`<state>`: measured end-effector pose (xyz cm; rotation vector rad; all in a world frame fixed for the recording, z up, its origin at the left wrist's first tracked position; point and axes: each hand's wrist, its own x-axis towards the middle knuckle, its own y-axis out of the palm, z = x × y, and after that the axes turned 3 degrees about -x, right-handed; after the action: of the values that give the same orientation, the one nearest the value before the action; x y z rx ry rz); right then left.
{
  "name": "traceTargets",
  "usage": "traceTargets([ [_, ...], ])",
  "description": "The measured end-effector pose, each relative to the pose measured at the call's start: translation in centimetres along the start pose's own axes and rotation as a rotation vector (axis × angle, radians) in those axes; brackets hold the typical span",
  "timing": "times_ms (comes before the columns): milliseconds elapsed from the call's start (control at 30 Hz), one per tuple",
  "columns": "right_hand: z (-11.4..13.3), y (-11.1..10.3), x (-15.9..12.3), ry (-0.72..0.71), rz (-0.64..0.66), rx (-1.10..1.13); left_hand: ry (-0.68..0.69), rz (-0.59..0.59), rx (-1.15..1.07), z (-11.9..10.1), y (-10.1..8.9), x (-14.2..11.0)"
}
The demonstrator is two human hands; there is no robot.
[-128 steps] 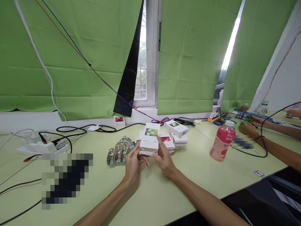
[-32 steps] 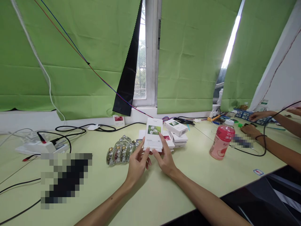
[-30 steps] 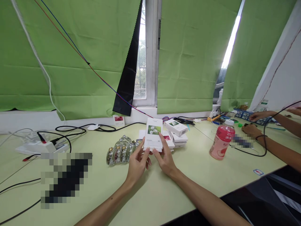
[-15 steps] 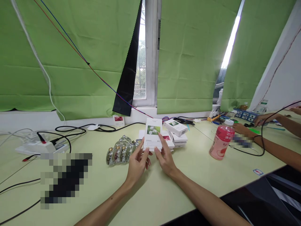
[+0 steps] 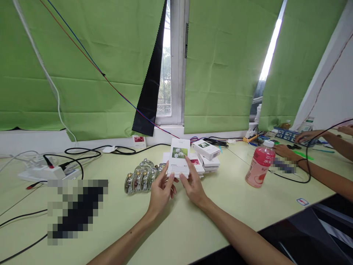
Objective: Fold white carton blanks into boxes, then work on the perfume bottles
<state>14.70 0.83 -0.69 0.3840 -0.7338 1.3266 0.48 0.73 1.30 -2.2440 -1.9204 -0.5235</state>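
A white box [image 5: 179, 162] with a picture of white flowers faces me, gripped at its lower part from both sides. My left hand [image 5: 160, 193] is closed on its left edge, thumb on the front. On the right edge, my right hand [image 5: 195, 187] holds it with thumb and fingers. Just behind and to the right lies a stack of similar white boxes [image 5: 211, 165], with a flower-printed box [image 5: 205, 149] on top. To the left of the held box sits a group of round metal items in clear wrapping [image 5: 140, 180]; their kind is hard to make out.
A pink drink bottle [image 5: 259, 163] stands on the table to the right. Further right are another person's arms [image 5: 322, 169] among small parts. White power strips [image 5: 46, 171] and black cables lie at left. A small box [image 5: 139, 141] leans by the wall.
The held box and my hands stay almost still, with only a slight shift of my right thumb. A co-worker's hand at the far right has moved a little to the left.
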Motion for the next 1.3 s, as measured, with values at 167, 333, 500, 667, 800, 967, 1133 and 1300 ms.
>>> traceTargets([
  [167, -0.14, 0.05, -0.02, 0.006, -0.009, 0.017, 0.0, -0.002, 0.001, 0.12, -0.04, -0.01],
  [333, -0.26, 0.13, -0.05, 0.009, -0.008, 0.036, -0.002, -0.007, 0.004, 0.14, 0.05, -0.04],
  [500, -0.25, 0.18, -0.03, 0.016, -0.007, 0.042, -0.014, -0.009, 0.007, 0.11, 0.06, -0.09],
  [667, -0.47, 0.31, -0.02, 0.032, -0.021, 0.047, -0.029, 0.007, 0.017, 0.09, 0.03, -0.15],
  [800, -0.61, 0.4, -0.01, 0.047, -0.025, 0.081, -0.038, 0.03, 0.015, 0.11, 0.1, -0.02],
  [967, -0.58, 0.47, -0.03, 0.089, -0.009, 0.16, -0.04, 0.027, 0.013, 0.06, 0.12, 0.02],
  [1133, -0.83, 0.54, -0.09, 0.105, -0.014, 0.163, -0.045, 0.018, 0.004, -0.08, 0.14, -0.07],
  [1300, -0.81, 0.55, -0.11, 0.108, -0.018, 0.151, -0.053, -0.007, 0.004, -0.14, 0.31, -0.01],
])
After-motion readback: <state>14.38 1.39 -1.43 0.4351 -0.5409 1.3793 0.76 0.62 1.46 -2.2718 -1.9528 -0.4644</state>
